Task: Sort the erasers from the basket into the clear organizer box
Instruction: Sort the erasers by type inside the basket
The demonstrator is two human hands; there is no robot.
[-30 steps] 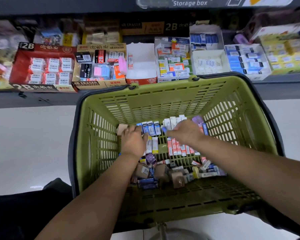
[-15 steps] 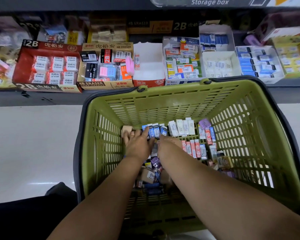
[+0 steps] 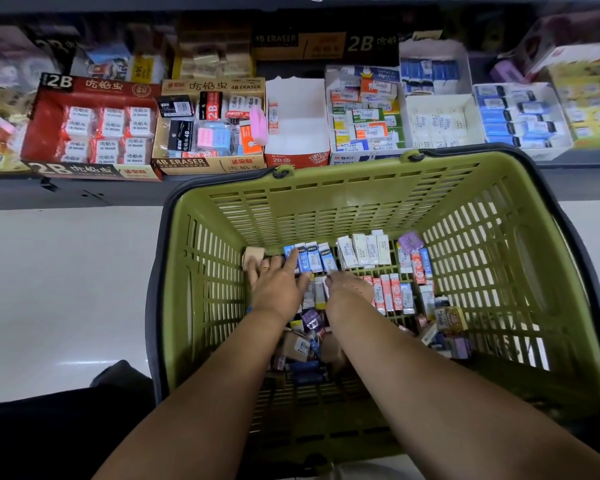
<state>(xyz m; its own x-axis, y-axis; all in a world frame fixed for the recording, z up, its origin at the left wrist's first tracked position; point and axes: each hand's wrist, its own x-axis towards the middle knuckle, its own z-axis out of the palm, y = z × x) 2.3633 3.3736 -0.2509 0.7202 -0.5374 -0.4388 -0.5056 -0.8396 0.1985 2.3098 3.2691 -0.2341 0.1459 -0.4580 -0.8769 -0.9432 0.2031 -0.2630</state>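
Head view is showing the left hand [image 3: 278,289] lying flat, fingers spread, on a row of blue-and-white sleeved erasers [image 3: 314,257] at the far floor of the olive-green slotted plastic basket [image 3: 326,209], probably steadying it. The right hand [image 3: 347,289] is curling its fingers under; I cannot tell whether they are pinching anything. A loose eraser heap [image 3: 303,346] is crowding the near floor. No clear organizer box is showing.

Left hand [image 3: 278,285] palm down, fingers straight, near far wall of basket [image 3: 326,209]. Right hand [image 3: 347,289] just beside it, fingers curled under; grip not visible.
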